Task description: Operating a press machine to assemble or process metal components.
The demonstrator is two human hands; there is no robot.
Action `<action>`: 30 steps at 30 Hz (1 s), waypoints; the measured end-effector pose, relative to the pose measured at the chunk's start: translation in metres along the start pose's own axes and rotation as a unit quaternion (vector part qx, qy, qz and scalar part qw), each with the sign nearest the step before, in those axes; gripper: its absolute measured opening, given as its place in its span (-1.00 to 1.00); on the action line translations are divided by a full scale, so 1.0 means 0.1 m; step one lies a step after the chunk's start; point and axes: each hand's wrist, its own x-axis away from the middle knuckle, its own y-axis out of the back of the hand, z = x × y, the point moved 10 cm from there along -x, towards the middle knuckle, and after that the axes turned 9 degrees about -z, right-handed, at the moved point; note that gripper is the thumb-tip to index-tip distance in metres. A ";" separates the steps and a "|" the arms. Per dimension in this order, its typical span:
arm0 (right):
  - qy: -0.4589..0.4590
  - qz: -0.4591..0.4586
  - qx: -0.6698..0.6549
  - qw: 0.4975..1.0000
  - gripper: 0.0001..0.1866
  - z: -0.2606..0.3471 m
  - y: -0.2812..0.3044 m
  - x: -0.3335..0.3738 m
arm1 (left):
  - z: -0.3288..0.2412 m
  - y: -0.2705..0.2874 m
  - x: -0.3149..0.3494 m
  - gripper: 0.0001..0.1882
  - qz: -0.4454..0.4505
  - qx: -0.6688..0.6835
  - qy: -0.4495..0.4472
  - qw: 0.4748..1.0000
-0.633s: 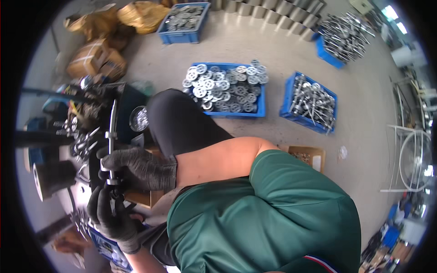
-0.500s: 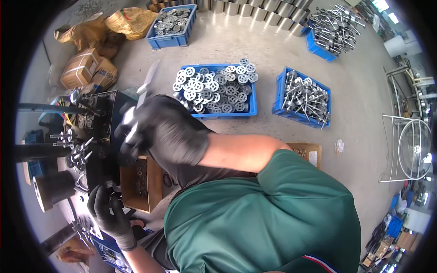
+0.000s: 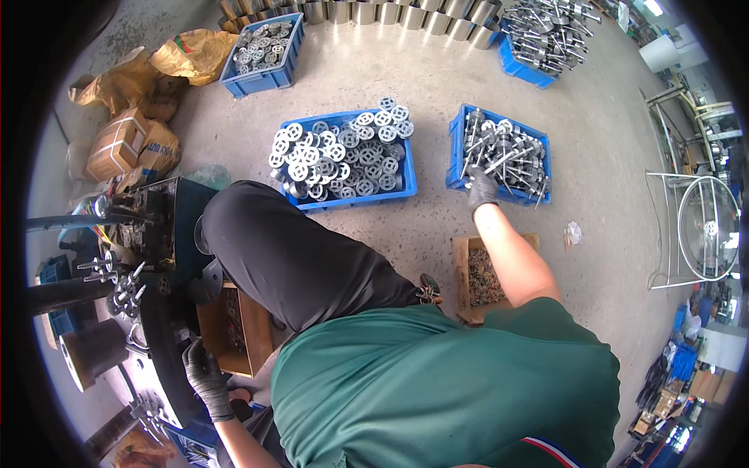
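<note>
My right hand [image 3: 483, 192], in a dark grey glove, reaches to the near left edge of a blue crate [image 3: 455, 170] heaped with metal shafts [image 3: 524, 161] that carry round rotor-like bodies. Its fingers are closed at one end of a metal shaft part [image 3: 501, 160] on top of the heap; the grip itself is partly hidden. My left hand [image 3: 206, 380], gloved too, hovers beside the dark machine [image 3: 160, 366] at the left. Its fingers are loosely bent and apart, and nothing shows in them.
A blue crate [image 3: 351, 204] of slotted metal discs stands ahead, another [image 3: 265, 80] farther back. More shafts fill a crate [image 3: 524, 72] at the far right. Wooden boxes [image 3: 462, 292] flank my leg. Boxes and sacks [image 3: 117, 148] lie at the left.
My right hand has swung from the machine side at the left, with a long metal part, over to the crate of shafts at the right. My left hand has moved only slightly.
</note>
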 end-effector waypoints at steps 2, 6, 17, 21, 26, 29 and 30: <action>0.135 0.033 0.009 0.990 -0.56 0.39 -0.06 0.22 | 0.08 0.15 0.08 -0.68 -0.006 -0.021 0.013 1.000; 0.266 -0.005 0.325 0.908 -0.54 0.82 0.20 -0.10 | 0.26 0.02 0.04 -0.65 0.016 -0.056 0.029 0.998; 0.239 0.115 0.339 0.903 -0.59 0.22 -0.31 -0.14 | -0.11 0.48 0.07 -0.58 -0.036 -0.108 -0.005 0.993; 0.343 0.171 0.342 0.858 -0.53 0.68 -0.45 -0.15 | -0.20 1.06 -0.02 -0.71 -0.110 -0.068 0.046 0.991; 0.339 0.235 0.224 0.883 -0.54 0.76 -1.57 0.55 | 0.76 2.15 0.01 -0.74 -0.305 -0.053 0.124 0.943; 0.273 0.391 0.121 0.871 -0.65 0.91 -2.50 2.06 | 1.48 2.67 0.48 -0.80 -0.474 0.222 0.261 0.811; 0.329 0.466 0.100 0.815 -0.69 1.15 -2.82 3.28 | 1.67 2.70 0.60 -0.82 -0.514 0.299 0.295 0.748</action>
